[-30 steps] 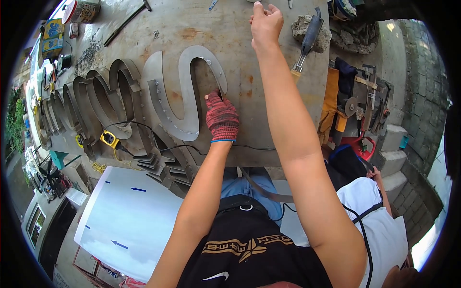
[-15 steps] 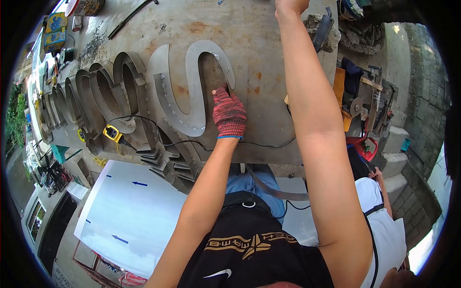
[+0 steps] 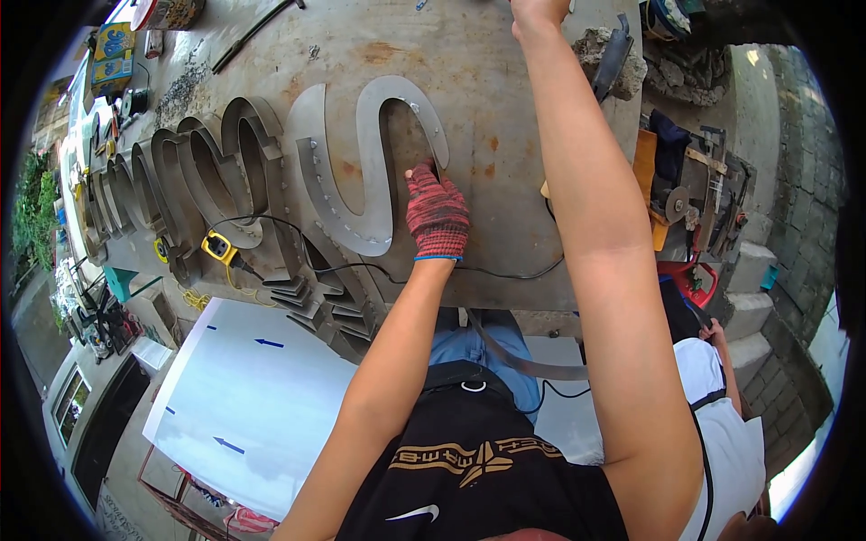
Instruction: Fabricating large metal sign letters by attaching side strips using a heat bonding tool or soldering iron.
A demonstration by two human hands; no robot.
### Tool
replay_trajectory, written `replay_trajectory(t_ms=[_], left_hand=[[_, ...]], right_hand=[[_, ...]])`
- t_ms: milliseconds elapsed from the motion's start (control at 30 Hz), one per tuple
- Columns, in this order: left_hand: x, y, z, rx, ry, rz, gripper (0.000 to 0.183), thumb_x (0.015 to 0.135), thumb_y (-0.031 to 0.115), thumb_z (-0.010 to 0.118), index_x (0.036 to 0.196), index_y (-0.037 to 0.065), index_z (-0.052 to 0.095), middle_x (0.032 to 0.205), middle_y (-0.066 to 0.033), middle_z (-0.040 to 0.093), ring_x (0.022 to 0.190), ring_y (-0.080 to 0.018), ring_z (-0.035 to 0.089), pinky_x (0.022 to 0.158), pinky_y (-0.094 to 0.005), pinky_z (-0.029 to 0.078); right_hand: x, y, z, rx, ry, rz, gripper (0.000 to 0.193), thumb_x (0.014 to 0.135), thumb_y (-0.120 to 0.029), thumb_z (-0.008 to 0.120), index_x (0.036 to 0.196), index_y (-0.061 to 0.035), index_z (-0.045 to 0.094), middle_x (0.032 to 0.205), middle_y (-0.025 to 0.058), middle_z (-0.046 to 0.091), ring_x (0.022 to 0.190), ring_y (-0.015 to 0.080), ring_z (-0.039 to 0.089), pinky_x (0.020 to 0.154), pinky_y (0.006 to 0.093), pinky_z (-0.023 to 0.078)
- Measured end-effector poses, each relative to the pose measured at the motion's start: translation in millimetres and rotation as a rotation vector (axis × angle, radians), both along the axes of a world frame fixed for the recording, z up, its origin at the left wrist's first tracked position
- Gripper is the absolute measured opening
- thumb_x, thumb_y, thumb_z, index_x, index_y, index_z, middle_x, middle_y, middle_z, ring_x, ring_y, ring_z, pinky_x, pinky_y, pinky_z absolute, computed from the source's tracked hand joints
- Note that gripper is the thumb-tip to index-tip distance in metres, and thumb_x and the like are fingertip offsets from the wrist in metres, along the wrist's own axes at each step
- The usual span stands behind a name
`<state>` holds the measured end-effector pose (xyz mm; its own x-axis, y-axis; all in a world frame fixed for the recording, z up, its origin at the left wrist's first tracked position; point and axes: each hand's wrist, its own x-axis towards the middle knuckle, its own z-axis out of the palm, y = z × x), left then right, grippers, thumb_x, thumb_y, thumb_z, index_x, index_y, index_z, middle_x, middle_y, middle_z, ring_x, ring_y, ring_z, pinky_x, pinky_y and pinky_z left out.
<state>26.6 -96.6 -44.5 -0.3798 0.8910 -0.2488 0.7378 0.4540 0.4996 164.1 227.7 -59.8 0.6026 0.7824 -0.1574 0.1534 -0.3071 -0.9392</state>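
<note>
A flat S-shaped metal piece [image 3: 371, 171] lies on the metal tabletop, with small bright marks along its edges. My left hand [image 3: 437, 216], in a red and black knit glove, is closed at the inner tip of its upper curve. The fingers look pinched on that end, though the glove hides the exact contact. My bare right hand [image 3: 539, 13] reaches to the far edge of the view. Its fingers are cut off there, so what it holds or touches is hidden.
Bent metal letter shapes [image 3: 212, 153] stand on edge at the left. A black cord with a yellow socket [image 3: 216, 246] crosses the metal table [image 3: 514, 225]. One metal strip [image 3: 523, 361] hangs before my waist. An angle grinder disc [image 3: 677, 206] and a person in white [image 3: 726, 433] are at right.
The whole scene sits slightly farther right in the view. My left hand stays at the tip of the S-shaped metal piece, and my right arm stays stretched forward.
</note>
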Motion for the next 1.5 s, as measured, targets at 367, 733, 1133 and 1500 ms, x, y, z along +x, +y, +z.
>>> replay_trajectory(t_ms=[367, 733, 1133, 1500], left_hand=[[6, 1, 1, 0.036, 0.022, -0.034, 0.037, 0.096, 0.013, 0.060, 0.131, 0.005, 0.053, 0.135, -0.0332, 0.058, 0.122, -0.0464, 0.061, 0.091, -0.0533, 0.057], [2, 0, -5, 0.040, 0.032, -0.056, 0.037, 0.095, 0.014, 0.061, 0.131, 0.006, 0.052, 0.139, -0.0334, 0.056, 0.118, -0.0469, 0.063, 0.089, -0.0532, 0.057], [3, 3, -3, -0.001, 0.011, -0.012, 0.038, 0.096, 0.015, 0.061, 0.132, 0.007, 0.052, 0.141, -0.0370, 0.052, 0.113, -0.0483, 0.065, 0.088, -0.0549, 0.056], [5, 4, 1, 0.018, 0.025, -0.011, 0.039, 0.096, 0.016, 0.061, 0.133, 0.008, 0.051, 0.143, -0.0392, 0.050, 0.112, -0.0496, 0.065, 0.090, -0.0552, 0.056]], right_hand=[[37, 0, -1, 0.135, 0.533, 0.086, 0.025, 0.101, -0.019, 0.065, 0.090, 0.0020, 0.071, 0.074, 0.0066, 0.068, 0.059, 0.0158, 0.062, 0.054, 0.0323, 0.050], [13, -135, 71, 0.158, 0.386, 0.216, 0.027, 0.103, -0.020, 0.061, 0.100, 0.0030, 0.074, 0.074, 0.0096, 0.070, 0.063, 0.0211, 0.066, 0.063, 0.0318, 0.054], [-36, -221, 55, 0.010, -0.007, 0.419, 0.024, 0.098, -0.019, 0.064, 0.095, 0.0021, 0.075, 0.066, 0.0129, 0.066, 0.057, 0.0217, 0.061, 0.059, 0.0376, 0.049], [-37, -224, 52, 0.133, -0.111, 0.430, 0.023, 0.094, -0.017, 0.065, 0.087, 0.0035, 0.073, 0.081, 0.0184, 0.072, 0.067, 0.0359, 0.068, 0.067, 0.0435, 0.052]])
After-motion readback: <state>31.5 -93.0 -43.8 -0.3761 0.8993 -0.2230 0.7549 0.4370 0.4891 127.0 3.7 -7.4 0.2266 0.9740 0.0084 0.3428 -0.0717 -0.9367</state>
